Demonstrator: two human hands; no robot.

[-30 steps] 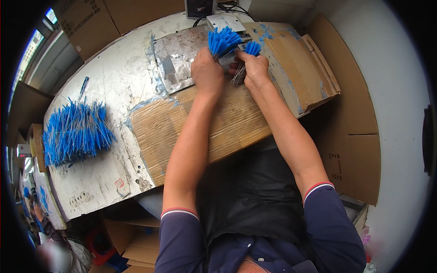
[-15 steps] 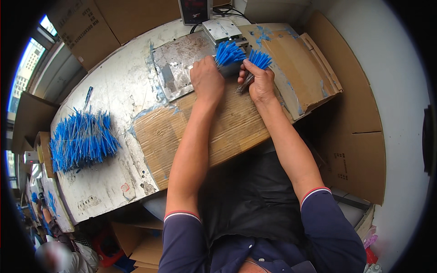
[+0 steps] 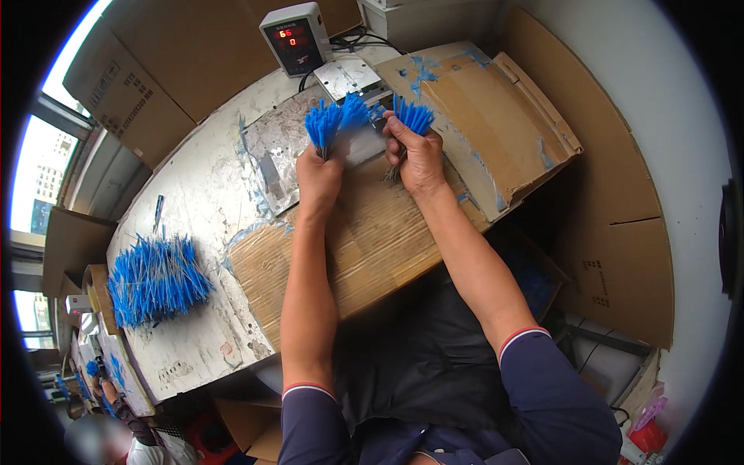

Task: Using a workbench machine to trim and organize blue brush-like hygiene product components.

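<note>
My left hand [image 3: 318, 182] is closed around the lower ends of a bundle of thin wires with blue sleeves [image 3: 323, 125]. Its blue tops point up and spread into two clumps, the right one blurred. A short way to the right, my right hand [image 3: 421, 159] grips a smaller bundle of the same blue-sleeved wires [image 3: 414, 116], the thumb across it and bare grey ends poking out below. Both hands are held over the near side of a worn metal plate [image 3: 271, 159] and a flattened cardboard sheet [image 3: 267, 252].
A large pile of blue-sleeved wires [image 3: 159, 283] lies at the left of the white table [image 3: 209, 186], near a pen [image 3: 158, 211]. Behind my hands stand a metal fixture [image 3: 346, 77] and a box with a lit red display [image 3: 296, 40]. A cardboard box [image 3: 496, 116] sits at the right. Another person's arm [image 3: 112, 397] shows far left.
My left hand has moved left, away from my right hand, with its wire bundle. My right hand still grips its bundle. The whole view has shifted, bringing the display box fully into sight.
</note>
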